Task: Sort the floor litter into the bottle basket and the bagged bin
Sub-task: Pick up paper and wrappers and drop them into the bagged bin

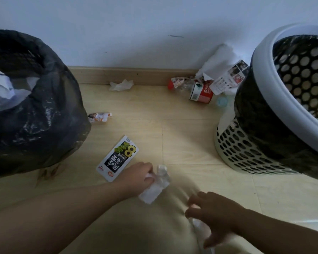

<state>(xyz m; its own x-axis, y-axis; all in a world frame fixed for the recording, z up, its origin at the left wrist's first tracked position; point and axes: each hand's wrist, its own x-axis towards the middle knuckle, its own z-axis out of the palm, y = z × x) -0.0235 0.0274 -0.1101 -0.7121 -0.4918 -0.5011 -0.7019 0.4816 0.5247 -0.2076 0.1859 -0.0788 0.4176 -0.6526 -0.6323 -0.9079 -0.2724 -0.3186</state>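
Note:
My left hand (136, 177) grips a crumpled white wrapper (155, 186) just above the floor in the lower middle. My right hand (212, 212) curls over another pale, blurred piece of litter (200, 226) at the lower right. A black-and-white snack packet (117, 158) lies flat beside my left hand. The bagged bin (35, 110), lined with black plastic and holding white paper, stands at the left. The white perforated basket (246, 149) with a dark liner stands at the right.
Against the skirting board lie a crumpled tissue (121, 85), a clear bottle with a red cap (180, 85), a red-labelled bottle (201, 93) and a heap of white paper (220, 61). A small orange wrapper (99, 116) sits by the bagged bin.

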